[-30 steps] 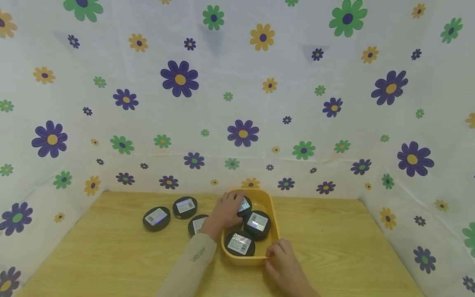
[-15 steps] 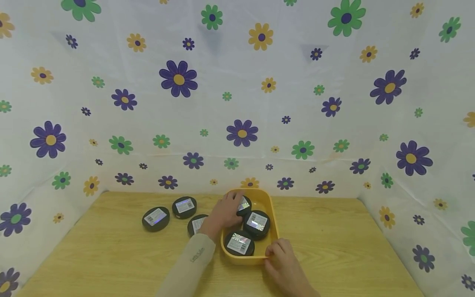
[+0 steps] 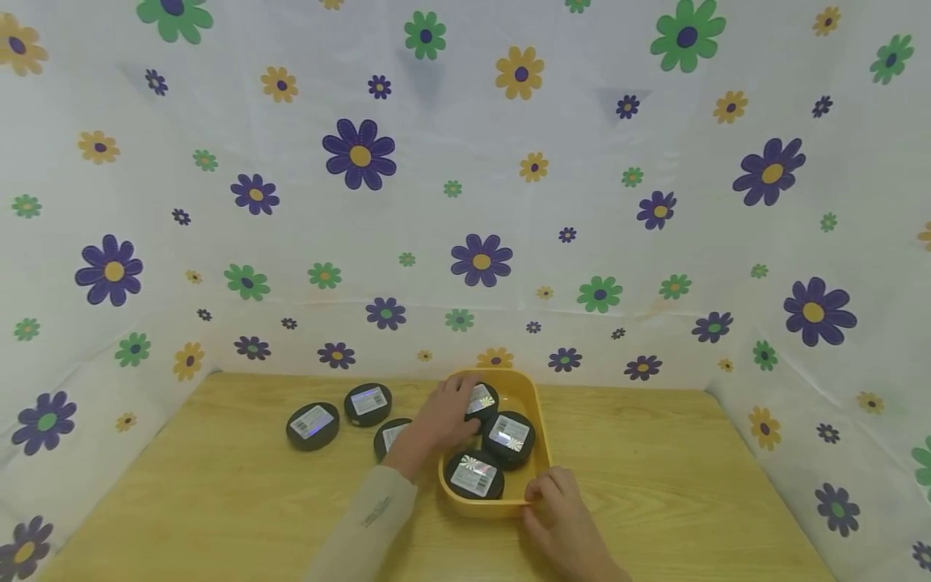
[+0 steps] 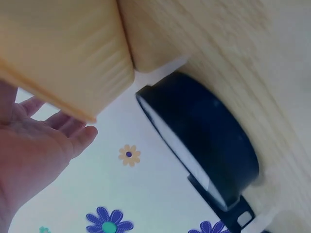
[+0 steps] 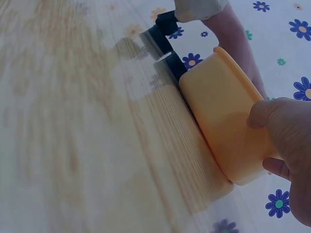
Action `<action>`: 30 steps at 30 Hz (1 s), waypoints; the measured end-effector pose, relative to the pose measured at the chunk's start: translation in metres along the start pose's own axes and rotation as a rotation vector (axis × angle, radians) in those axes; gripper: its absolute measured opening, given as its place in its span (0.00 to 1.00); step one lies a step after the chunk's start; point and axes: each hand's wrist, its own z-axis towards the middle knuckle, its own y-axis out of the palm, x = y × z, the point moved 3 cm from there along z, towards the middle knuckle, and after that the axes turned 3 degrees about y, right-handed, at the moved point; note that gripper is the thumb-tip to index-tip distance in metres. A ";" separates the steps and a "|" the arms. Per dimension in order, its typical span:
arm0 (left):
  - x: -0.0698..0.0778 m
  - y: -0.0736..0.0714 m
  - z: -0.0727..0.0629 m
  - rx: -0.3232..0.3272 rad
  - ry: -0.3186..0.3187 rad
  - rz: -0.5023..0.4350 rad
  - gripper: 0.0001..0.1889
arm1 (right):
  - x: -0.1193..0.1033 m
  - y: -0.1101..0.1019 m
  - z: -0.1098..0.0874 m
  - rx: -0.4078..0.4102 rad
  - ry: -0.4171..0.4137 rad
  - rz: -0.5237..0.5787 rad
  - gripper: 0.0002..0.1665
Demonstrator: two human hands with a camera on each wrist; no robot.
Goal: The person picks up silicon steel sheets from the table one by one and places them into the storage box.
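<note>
In the head view, a yellow plastic bin (image 3: 544,420) on the table holds 3 flat round black containers with white labels. My left hand (image 3: 445,412) reaches over the bin's left wall and holds the far-left black container (image 3: 482,396), its fingers over the far side and thumb on the near side. Beside that one lies a second container (image 3: 509,440), and nearer me a third container (image 3: 474,475). My right hand (image 3: 563,517) pinches the bin's near right corner at the rim. The right wrist view shows its thumb against the bin's outer wall (image 5: 223,116).
Left of the bin, more black containers lie on the wooden table (image 3: 655,477): one at the far left (image 3: 312,426), one behind it (image 3: 367,404), and one partly hidden by my left wrist (image 3: 391,436). A flower-printed white sheet (image 3: 582,202) stands behind and at both sides.
The head view has shifted very slightly. Both hands keep their places, the left at the far-left container and the right at the bin's corner.
</note>
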 end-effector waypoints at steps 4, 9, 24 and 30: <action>0.001 -0.009 -0.009 0.023 0.002 -0.032 0.36 | 0.001 0.000 0.000 -0.005 0.006 0.006 0.23; -0.004 -0.023 -0.025 0.135 0.013 -0.047 0.36 | 0.002 0.000 0.000 -0.026 0.026 0.000 0.23; -0.003 -0.042 -0.084 0.344 -0.011 -0.162 0.35 | 0.005 0.001 0.000 -0.019 0.051 -0.024 0.25; -0.009 -0.044 -0.104 0.361 -0.100 -0.243 0.34 | 0.003 0.002 -0.001 0.002 0.012 -0.012 0.24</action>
